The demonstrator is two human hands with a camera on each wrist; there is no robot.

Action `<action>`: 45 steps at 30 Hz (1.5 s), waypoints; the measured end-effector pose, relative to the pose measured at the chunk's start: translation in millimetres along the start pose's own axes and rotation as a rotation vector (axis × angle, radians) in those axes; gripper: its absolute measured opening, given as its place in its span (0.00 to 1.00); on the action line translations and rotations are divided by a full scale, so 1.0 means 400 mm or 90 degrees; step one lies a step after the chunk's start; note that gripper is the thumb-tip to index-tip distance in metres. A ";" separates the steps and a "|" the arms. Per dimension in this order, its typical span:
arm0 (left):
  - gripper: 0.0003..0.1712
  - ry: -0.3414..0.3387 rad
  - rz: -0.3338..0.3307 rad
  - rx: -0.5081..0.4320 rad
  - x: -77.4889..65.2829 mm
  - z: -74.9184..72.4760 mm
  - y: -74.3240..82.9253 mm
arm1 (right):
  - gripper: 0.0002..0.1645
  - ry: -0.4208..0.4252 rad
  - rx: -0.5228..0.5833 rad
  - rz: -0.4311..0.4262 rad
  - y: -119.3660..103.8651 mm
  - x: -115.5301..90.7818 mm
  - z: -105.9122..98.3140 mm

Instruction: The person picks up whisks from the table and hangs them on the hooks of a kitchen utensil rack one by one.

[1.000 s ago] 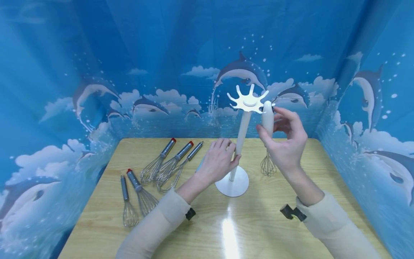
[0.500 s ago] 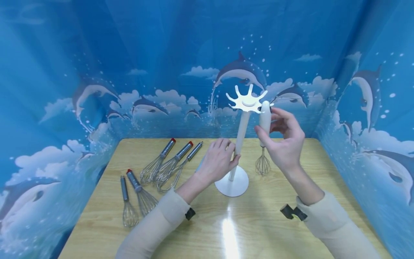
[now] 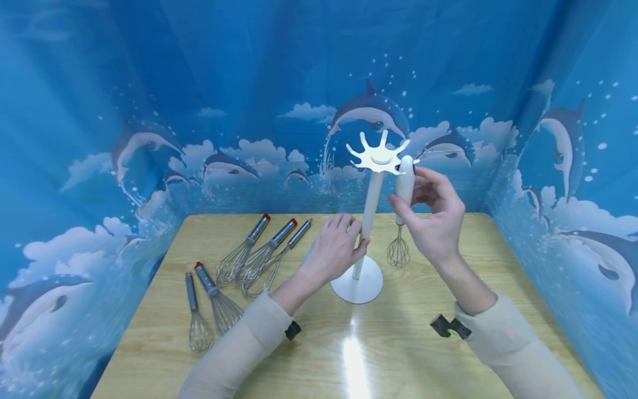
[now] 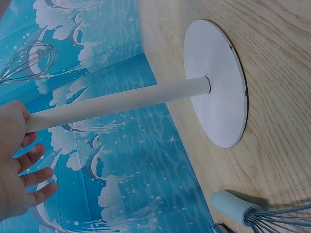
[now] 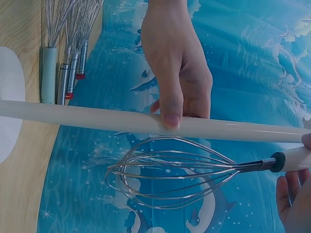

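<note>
A white stand with a round base and a top ring of curved hooks rises from the table. My left hand holds its pole, thumb on one side and fingers behind; in the left wrist view the lower fingers spread free of it. To the right, my right hand pinches the white handle of a whisk between thumb and fingers. This whisk hangs wires down, its handle top right by a hook at the ring's right side. Whether it is caught on that hook I cannot tell. Its wire loops hang beside the pole.
Several steel-handled whisks lie on the table at the left, some with red ends. A whisk with a mint handle lies behind my left hand. A blue dolphin-print curtain surrounds the table.
My right hand and the white whisk have shifted slightly left, closer to the pole. The stand's top has drifted a little left in view. My left hand stays on the pole.
</note>
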State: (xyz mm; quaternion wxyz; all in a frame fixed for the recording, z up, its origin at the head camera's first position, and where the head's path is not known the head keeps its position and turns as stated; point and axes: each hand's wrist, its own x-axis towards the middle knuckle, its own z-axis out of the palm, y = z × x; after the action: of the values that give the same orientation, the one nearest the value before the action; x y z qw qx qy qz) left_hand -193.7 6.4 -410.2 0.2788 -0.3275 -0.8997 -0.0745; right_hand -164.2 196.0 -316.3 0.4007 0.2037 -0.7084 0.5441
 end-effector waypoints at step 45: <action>0.14 0.009 0.000 -0.006 0.000 0.003 -0.001 | 0.33 -0.033 -0.037 -0.257 -0.003 0.172 -0.093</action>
State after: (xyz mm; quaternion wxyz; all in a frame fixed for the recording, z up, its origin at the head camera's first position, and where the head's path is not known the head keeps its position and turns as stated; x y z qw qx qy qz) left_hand -194.3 6.6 -411.4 0.2840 -0.3281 -0.8973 -0.0808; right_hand -191.5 240.7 -257.9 0.4888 0.3441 -0.6787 0.4266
